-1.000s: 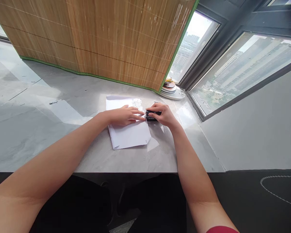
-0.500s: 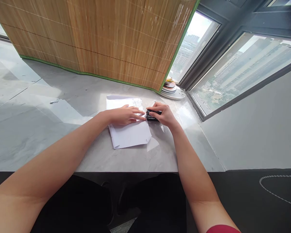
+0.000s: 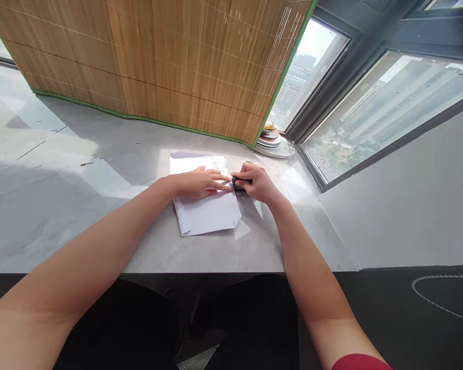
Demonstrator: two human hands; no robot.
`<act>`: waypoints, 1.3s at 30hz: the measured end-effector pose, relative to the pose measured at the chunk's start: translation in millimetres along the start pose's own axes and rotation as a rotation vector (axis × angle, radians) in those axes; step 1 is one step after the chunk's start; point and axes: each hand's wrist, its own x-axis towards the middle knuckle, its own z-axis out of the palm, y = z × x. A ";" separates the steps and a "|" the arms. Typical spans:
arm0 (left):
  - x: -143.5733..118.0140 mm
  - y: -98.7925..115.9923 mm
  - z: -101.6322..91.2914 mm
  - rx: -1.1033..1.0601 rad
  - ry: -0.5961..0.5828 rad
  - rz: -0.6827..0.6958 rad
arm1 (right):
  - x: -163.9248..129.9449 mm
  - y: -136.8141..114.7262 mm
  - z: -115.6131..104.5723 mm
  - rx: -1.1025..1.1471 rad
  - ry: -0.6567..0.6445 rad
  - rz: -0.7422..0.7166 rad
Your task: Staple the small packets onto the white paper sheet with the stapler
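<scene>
slightly shifted right fingers (image 3: 244, 174) tight around stapler (image 3: 239, 188), left fingers (image 3: 218, 178) spread on folded paper (image 3: 206, 216), stacked plates (image 3: 269, 141) beyond

The left hand (image 3: 200, 183) covers part of the white paper (image 3: 208, 213), whose dark markings are too small to read, while the right hand (image 3: 257, 182) hides much of the black tool (image 3: 239, 188). The bamboo blind (image 3: 158, 61), cropped above, partly conceals the stacked plates (image 3: 269, 143); the red sleeve (image 3: 360, 362) is cut off below.

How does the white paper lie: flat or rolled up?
Flat: the white paper lies along the tabletop, the left hand resting on it.
</scene>
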 end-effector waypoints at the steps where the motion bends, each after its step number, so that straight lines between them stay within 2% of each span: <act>1: 0.0 0.0 0.0 0.000 0.000 -0.001 | 0.3 -1.8 0.3 -0.041 -0.021 -0.006; 7: 1.2 -3.1 1.9 0.006 0.008 0.027 | 3.5 -15.3 2.7 -0.195 -0.102 0.015; 10: 1.8 -4.9 2.6 0.007 0.004 0.019 | 2.9 -17.4 4.5 -0.231 -0.102 0.015; 13: 1.5 -6.0 2.7 -0.009 0.001 0.012 | 0.3 -13.1 4.4 -0.159 -0.047 -0.005; 18: 0.0 -4.7 1.1 -0.042 -0.010 -0.004 | -2.1 -4.7 2.6 0.093 0.142 0.030; 21: -0.7 -4.1 0.4 -0.058 -0.001 -0.004 | -1.4 -4.5 3.2 0.130 0.172 0.067; 32: 0.0 -1.9 0.1 -0.075 0.010 0.005 | -2.7 -2.4 4.5 0.068 0.075 -0.008; 35: 0.1 -1.3 0.3 -0.070 0.023 0.013 | -1.9 -6.8 8.0 -0.051 0.038 -0.002; 39: 0.6 -1.7 0.4 -0.054 0.013 0.013 | 0.1 -16.0 13.7 -0.314 -0.047 -0.005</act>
